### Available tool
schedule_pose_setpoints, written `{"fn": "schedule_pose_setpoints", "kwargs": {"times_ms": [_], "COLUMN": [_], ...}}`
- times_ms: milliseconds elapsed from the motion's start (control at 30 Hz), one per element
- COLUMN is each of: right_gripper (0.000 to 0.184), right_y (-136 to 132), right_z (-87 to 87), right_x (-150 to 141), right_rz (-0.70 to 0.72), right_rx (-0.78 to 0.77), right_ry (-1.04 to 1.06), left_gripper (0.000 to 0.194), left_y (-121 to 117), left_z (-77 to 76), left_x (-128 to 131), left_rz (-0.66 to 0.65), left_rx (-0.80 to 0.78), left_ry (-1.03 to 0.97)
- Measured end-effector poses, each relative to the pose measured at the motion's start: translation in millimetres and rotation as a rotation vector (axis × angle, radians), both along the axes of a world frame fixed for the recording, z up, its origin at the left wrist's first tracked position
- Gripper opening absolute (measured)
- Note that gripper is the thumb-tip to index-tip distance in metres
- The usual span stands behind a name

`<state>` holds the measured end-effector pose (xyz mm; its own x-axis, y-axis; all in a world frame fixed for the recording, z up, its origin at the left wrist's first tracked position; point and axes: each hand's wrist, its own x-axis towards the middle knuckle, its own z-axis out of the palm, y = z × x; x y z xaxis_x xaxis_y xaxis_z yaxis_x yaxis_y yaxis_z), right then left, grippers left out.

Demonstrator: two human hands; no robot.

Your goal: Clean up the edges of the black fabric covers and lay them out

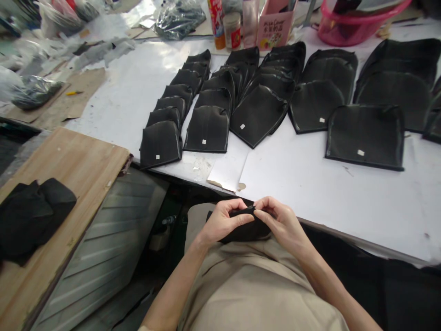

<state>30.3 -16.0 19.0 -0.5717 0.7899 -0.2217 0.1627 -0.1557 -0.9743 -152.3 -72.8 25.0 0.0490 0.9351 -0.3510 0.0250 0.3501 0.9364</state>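
Observation:
Over my lap, both hands pinch one small black fabric piece. My left hand grips its left part with curled fingers. My right hand pinches its top edge from the right, fingertips meeting the left hand's. The piece rests against my beige clothing, just below the white table's front edge. Most of the piece is hidden under my fingers.
Several rows of overlapping black fabric pieces with small white tags lie on the white table. A wooden board at left carries a black fabric pile. Bottles, a pink box and a pink basin stand at the far edge.

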Motion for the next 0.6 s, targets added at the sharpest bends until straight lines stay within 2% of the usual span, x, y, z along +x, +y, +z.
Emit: {"fn": "schedule_pose_setpoints", "kwargs": {"times_ms": [400, 600], "right_gripper": [0.019, 0.015], "right_y": [2.2, -0.6], "right_z": [1.1, 1.6], "right_x": [1.4, -1.3], "right_rz": [-0.002, 0.012], "right_rx": [-0.080, -0.017], "right_ry": [0.025, 0.033], "left_gripper": [0.028, 0.034], "left_y": [-0.1, -1.1], "left_z": [4.3, 6.4], "left_x": [-6.0, -7.7], "left_rz": [-0.055, -0.054], "left_rx": [0.022, -0.004], "left_ry": [0.077, 0.041]}}
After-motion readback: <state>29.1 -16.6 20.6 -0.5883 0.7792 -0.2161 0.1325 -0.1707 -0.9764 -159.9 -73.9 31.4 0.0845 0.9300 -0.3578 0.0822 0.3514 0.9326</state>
